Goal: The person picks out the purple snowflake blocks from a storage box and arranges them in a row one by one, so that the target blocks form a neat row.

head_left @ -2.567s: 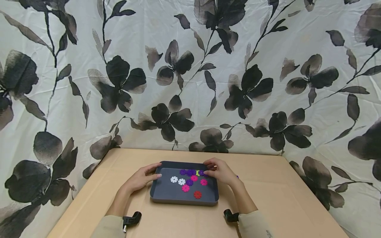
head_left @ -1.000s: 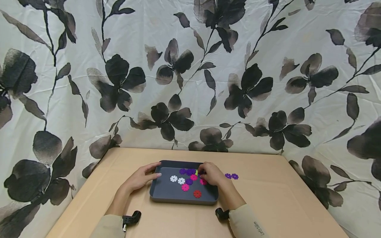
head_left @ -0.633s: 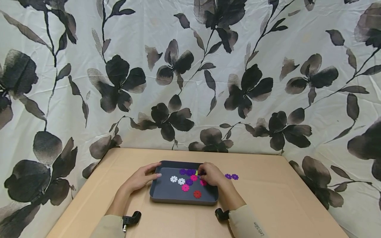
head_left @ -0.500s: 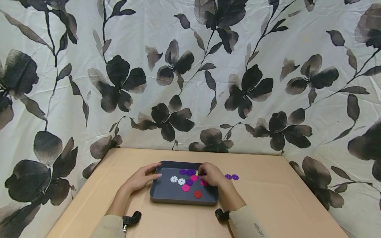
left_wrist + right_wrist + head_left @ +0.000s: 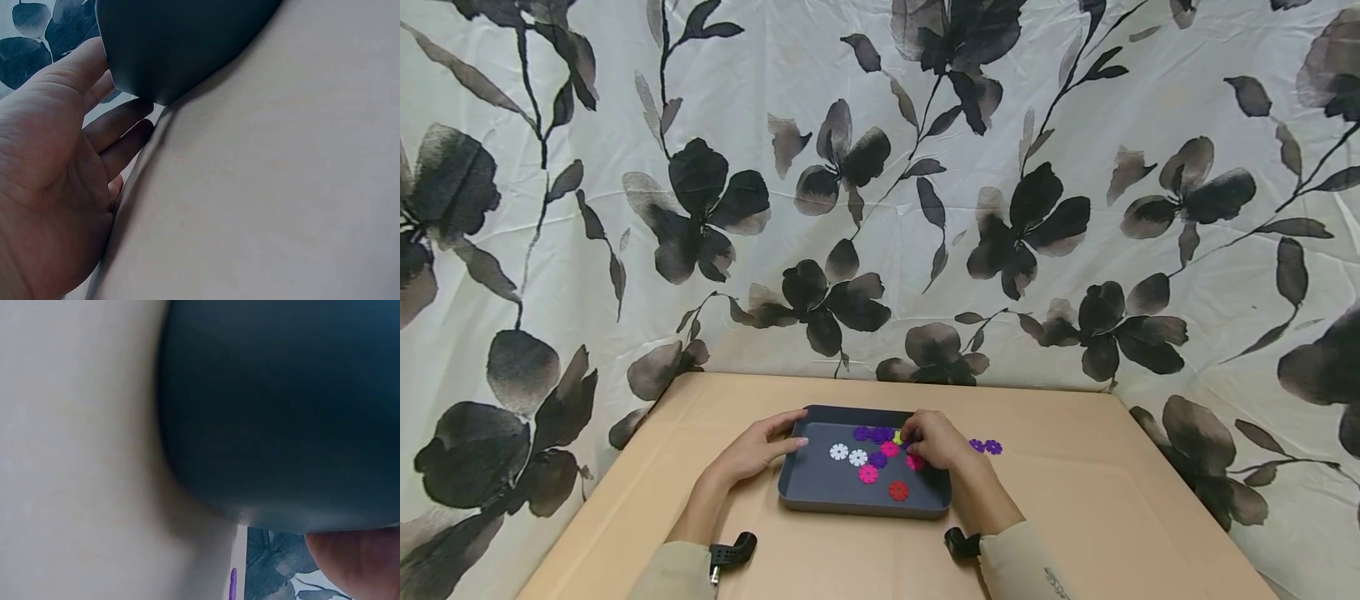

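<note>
Two cream cloth sleeves (image 5: pixel 673 571) nearest, each wrist with a black camera (image 5: pixel 735 550) above the pale, smooth worktop (image 5: pixel 842 558). Just beyond, a dark grey tray (image 5: pixel 812 487), low-walled and round-cornered, likely to slide if pushed too firmly from the left. On its floor, flat, notched, plastic-looking discs: red disc (image 5: pixel 898 491) closest, pink disc (image 5: pixel 868 474) next, then white discs (image 5: pixel 838 452) side by side. Left hand (image 5: pixel 758 447) on the tray's left side, thumb over the rim, fingers outside. Right hand (image 5: pixel 938 442) over the right wall, fingertips bunched narrow, apparently pinching a mostly hidden purple disc (image 5: pixel 905 445); with a loose pinch, perhaps a drop; with a sideways drag, perhaps scattered neighbours. Off the tray, rightward, a purple pair (image 5: pixel 985 447) on the worktop. Farther in the tray, a purple cluster (image 5: pixel 878 435) beside a yellow-green disc (image 5: pixel 898 437). Behind everything, creased white cloth (image 5: pixel 737 92) printed with inky flowers
</note>
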The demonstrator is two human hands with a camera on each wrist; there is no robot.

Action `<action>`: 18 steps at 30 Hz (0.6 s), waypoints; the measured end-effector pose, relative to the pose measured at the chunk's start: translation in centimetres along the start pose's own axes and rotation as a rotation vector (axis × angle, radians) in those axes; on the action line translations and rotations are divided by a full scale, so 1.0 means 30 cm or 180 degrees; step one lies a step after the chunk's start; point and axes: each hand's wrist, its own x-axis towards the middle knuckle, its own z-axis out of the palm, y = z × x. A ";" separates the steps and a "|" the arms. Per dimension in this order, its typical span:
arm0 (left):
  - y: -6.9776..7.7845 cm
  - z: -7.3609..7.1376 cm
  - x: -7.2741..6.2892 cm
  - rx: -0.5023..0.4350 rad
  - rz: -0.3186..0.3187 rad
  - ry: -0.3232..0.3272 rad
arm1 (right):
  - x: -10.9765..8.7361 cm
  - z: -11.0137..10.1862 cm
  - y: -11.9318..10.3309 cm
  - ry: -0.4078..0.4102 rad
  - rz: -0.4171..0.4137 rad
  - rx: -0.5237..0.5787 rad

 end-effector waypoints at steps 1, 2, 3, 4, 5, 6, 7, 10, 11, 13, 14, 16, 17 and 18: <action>0.000 0.000 0.000 -0.0007 -0.0008 0.0002 | -0.001 -0.001 0.001 -0.0007 -0.0012 0.0008; -0.001 0.000 -0.001 0.0011 0.0019 0.0000 | -0.001 -0.001 0.003 -0.0012 -0.0021 0.0024; 0.001 0.000 -0.001 -0.0016 -0.0012 0.0002 | -0.002 -0.002 0.004 -0.0002 -0.0038 0.0034; 0.000 0.000 -0.002 -0.0022 -0.0011 0.0001 | -0.004 -0.002 0.005 0.0010 -0.0048 0.0050; 0.000 0.000 -0.002 -0.0025 -0.0008 0.0004 | -0.007 -0.004 0.006 0.0033 -0.0064 0.0089; 0.000 0.001 -0.003 -0.0025 0.0003 0.0004 | -0.009 -0.006 0.006 0.0060 -0.0062 0.0143; -0.001 0.001 -0.004 -0.0024 0.0012 0.0002 | -0.012 -0.010 0.007 0.0085 -0.0055 0.0211; -0.001 0.001 -0.004 -0.0030 0.0013 0.0000 | -0.023 -0.025 0.007 0.0173 0.0017 0.0438; -0.002 0.001 -0.004 -0.0030 0.0017 0.0003 | -0.027 -0.031 0.008 0.0207 0.0036 0.0509; -0.003 0.001 -0.003 -0.0024 0.0018 0.0008 | -0.036 -0.044 0.009 0.0274 0.0067 0.0598; -0.003 0.000 -0.002 -0.0028 0.0018 0.0009 | -0.040 -0.052 0.010 0.0309 0.0065 0.0641; -0.003 0.000 -0.001 -0.0040 0.0019 0.0010 | -0.049 -0.068 0.014 0.0393 0.0047 0.0677; -0.003 0.000 0.000 -0.0046 0.0022 0.0006 | -0.054 -0.078 0.015 0.0429 0.0033 0.0699; -0.003 0.000 0.000 -0.0048 0.0021 0.0004 | -0.059 -0.089 0.017 0.0462 0.0023 0.0704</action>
